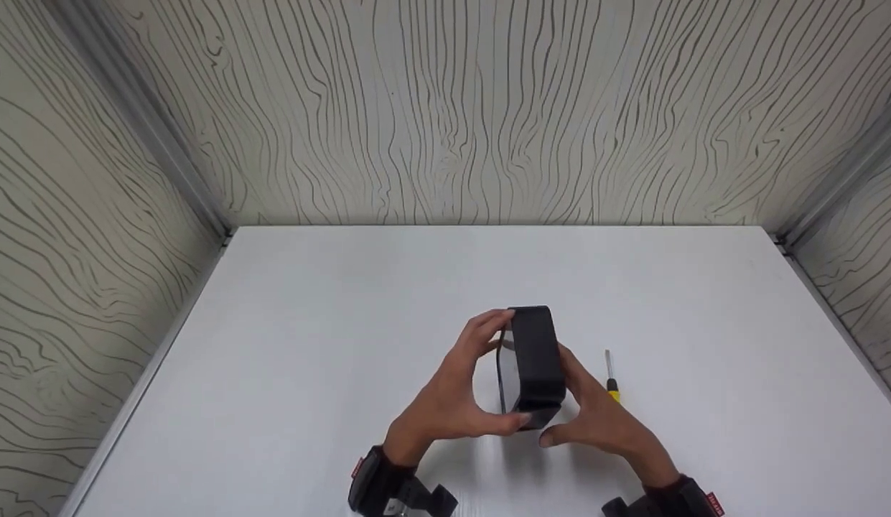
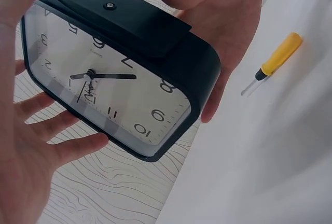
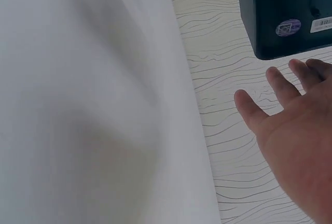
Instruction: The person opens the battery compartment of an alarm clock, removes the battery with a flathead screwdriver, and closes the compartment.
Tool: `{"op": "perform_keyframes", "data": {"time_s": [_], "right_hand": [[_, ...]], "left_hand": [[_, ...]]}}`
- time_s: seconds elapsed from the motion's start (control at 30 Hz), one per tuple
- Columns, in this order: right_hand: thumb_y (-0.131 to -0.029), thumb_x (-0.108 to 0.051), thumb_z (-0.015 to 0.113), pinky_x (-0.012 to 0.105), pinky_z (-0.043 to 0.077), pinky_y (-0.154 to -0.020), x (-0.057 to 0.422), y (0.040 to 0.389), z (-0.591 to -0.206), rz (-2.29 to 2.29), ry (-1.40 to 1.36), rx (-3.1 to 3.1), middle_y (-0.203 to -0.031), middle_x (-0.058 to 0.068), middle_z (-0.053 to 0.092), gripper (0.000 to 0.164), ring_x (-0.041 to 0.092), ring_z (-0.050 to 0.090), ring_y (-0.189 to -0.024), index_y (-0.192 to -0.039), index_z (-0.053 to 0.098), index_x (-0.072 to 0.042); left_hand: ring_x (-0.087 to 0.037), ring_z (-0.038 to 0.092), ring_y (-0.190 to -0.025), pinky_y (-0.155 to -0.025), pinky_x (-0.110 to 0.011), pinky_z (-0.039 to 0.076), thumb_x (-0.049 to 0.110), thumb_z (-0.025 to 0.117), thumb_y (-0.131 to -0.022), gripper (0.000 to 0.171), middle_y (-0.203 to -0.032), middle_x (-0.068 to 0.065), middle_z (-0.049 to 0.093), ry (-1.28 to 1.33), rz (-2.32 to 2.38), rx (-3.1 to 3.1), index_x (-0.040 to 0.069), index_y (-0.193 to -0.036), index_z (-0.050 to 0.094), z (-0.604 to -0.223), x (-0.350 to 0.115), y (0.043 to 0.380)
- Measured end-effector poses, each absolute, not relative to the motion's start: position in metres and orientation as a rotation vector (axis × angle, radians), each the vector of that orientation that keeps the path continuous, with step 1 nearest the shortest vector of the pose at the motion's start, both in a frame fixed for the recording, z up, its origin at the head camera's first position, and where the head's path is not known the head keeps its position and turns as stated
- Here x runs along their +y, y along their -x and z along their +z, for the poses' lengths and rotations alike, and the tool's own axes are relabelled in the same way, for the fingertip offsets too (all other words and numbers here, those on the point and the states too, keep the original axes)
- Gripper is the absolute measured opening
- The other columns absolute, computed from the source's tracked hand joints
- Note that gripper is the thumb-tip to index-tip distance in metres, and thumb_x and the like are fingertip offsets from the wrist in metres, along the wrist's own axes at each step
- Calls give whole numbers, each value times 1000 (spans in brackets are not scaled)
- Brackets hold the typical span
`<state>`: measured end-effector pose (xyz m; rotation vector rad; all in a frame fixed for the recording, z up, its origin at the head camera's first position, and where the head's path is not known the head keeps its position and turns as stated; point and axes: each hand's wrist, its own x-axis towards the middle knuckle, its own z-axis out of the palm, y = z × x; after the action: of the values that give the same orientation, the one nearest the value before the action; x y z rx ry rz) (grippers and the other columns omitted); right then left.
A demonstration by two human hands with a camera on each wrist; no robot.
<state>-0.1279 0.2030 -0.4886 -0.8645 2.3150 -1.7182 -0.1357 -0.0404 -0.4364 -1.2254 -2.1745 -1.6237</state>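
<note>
A black alarm clock is held up above the white table, tilted, its pale numbered dial toward the left hand. My left hand grips it by its two ends, thumb on the near end and fingers at the far end. At the back of the clock is my right hand, its fingers fairly straight and its thumb away from the case. In the right wrist view the back of the clock shows a round sticker and a barcode label, with the right fingers just beside its edge.
A screwdriver with a yellow and black handle lies on the white table, to the right of the clock and beside the right forearm. Wood-grain patterned panels stand behind the table and at both sides.
</note>
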Motion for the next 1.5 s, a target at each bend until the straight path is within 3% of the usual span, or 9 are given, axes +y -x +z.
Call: {"op": "perform_keyframes", "data": {"time_s": [0.37,0.87,1.17,1.5], "right_hand": [[-67,-8,87,12,31,-109,199,126,-486,-1737,840,2317,-151,4,41,106,5,42,-135,-153,25,-22],[-57,-5,91,20,38,-109,205,132,-481,-1859,1114,2456,-149,17,43,109,18,43,-137,-149,34,-4],[-54,-18,95,16,37,-107,211,126,-478,-1591,993,2738,-146,2,50,110,14,49,-131,-148,39,-16],[-58,-19,93,21,37,-108,216,124,-475,-1470,984,2770,-146,4,47,106,8,44,-135,-149,38,-15]], "left_hand": [[-23,38,-139,-106,-47,45,29,80,-75,99,-153,-5,31,1242,-1712,-2114,16,-153,23,-434,-37,133],[-18,32,-144,-107,-44,44,33,80,-75,102,-158,3,25,1184,-1641,-2300,23,-155,16,-432,-48,125],[-17,33,-145,-113,-49,36,41,80,-75,102,-160,5,20,1152,-1500,-2339,22,-154,20,-430,-58,124],[-16,32,-145,-111,-48,39,43,81,-73,98,-160,8,22,1067,-1427,-2395,28,-153,24,-434,-69,122]]}}
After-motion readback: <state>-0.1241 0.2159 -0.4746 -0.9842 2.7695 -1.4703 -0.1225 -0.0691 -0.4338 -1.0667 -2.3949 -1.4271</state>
